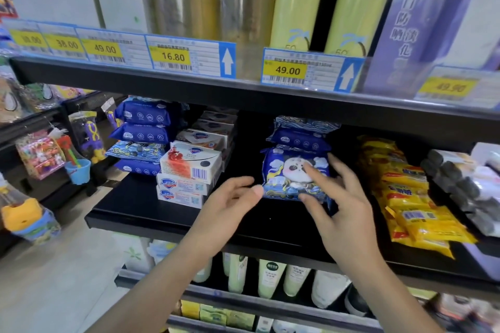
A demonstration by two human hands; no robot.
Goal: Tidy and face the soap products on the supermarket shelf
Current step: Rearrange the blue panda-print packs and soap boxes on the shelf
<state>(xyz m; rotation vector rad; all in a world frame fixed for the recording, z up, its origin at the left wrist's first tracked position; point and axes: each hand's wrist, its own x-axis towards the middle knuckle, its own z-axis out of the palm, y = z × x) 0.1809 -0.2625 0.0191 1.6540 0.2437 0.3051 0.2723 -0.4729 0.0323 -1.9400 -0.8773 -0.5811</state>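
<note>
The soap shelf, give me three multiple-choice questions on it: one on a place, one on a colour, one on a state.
1. Where do the white soap boxes stand from the panda pack?
A. left
B. right
C. on top

2. What colour are the packs right of the panda pack?
A. green
B. yellow
C. red

3. What is the right hand doing?
A. hanging idle
B. gripping a bottle
C. touching the panda pack

Answers: 1 A, the boxes are stacked toward the shelf's left end. 2 B, their wrappers are yellow. 3 C, its spread fingers lie on the pack's front; the left hand is open beside it.
</note>
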